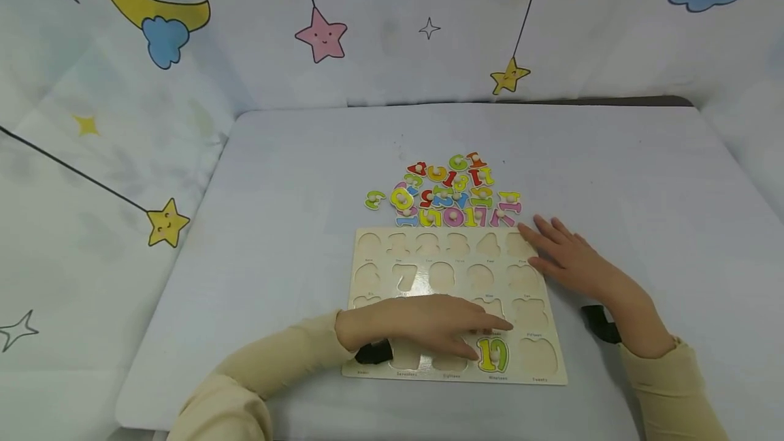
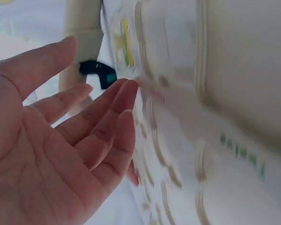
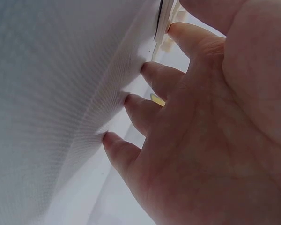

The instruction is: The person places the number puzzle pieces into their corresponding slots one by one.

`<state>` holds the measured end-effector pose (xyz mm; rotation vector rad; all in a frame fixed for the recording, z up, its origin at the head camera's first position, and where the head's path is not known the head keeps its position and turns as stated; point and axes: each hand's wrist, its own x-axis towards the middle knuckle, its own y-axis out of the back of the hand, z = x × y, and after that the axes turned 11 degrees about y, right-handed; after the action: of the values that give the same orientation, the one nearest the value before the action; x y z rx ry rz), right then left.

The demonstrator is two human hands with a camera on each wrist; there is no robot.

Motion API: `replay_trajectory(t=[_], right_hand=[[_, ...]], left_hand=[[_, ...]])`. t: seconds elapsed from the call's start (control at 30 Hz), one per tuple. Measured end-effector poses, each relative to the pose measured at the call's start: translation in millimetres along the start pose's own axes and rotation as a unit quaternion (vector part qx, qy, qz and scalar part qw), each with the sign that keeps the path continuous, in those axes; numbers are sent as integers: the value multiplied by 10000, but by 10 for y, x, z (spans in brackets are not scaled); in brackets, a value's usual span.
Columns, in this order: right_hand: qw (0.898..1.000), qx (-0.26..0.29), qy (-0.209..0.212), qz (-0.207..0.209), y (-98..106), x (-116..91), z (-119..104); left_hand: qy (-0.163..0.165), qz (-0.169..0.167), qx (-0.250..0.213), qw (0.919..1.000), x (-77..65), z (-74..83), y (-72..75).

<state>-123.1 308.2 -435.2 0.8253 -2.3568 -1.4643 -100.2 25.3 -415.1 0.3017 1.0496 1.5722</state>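
A pale wooden number board [image 1: 517, 371] with shaped hollows lies flat on the table. In the hollow labelled Nineteen sits a yellow and green number 19 piece [image 1: 493, 355]. My left hand [image 1: 429, 322] reaches across the lower part of the board with fingers extended, its fingertips beside the 19. The left wrist view shows that palm [image 2: 42, 159] with nothing in it. At the board's upper right corner is my right hand [image 1: 572, 260], fingers spread. In the right wrist view its fingertips [image 3: 113, 138] press on the white table surface, the uppermost one at the board's edge.
Beyond the board's far edge lies a heap of colourful number pieces [image 1: 453, 197], and a green 3 piece [image 1: 375, 200] lies at its left. A white cloth [image 1: 294, 175] covers the table. Behind stands a white backdrop [image 1: 392, 67] with stars, moons and clouds.
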Motion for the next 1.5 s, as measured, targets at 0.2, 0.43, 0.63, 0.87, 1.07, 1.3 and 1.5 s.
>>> replay_trajectory(t=[0.2,0.43,0.63,0.87,1.07,1.3,1.5], right_hand=[[10000,74,-41,27,28,-9,-32],[9995,297,-86,18,14,-33,-65],[9996,273,-13,71,-20,-16,-48],[9998,155,-31,104,-16,-34,-34],[9997,227,-74,45,-30,-41,-37],[9998,165,-53,108,-18,-38,-71],[9998,175,-58,108,-21,-42,-59]], left_hand=[[50,346,-251,9991,-196,-124,171],[246,1020,-851,9908,-457,-293,367],[564,1734,-1345,9740,-681,-506,530],[1260,2842,-1690,9353,-822,-888,681],[2040,3403,-1784,9004,-856,-1186,753],[2483,3553,-1912,8807,-791,-1419,854],[2615,3309,-1685,8909,-634,-1416,966]])
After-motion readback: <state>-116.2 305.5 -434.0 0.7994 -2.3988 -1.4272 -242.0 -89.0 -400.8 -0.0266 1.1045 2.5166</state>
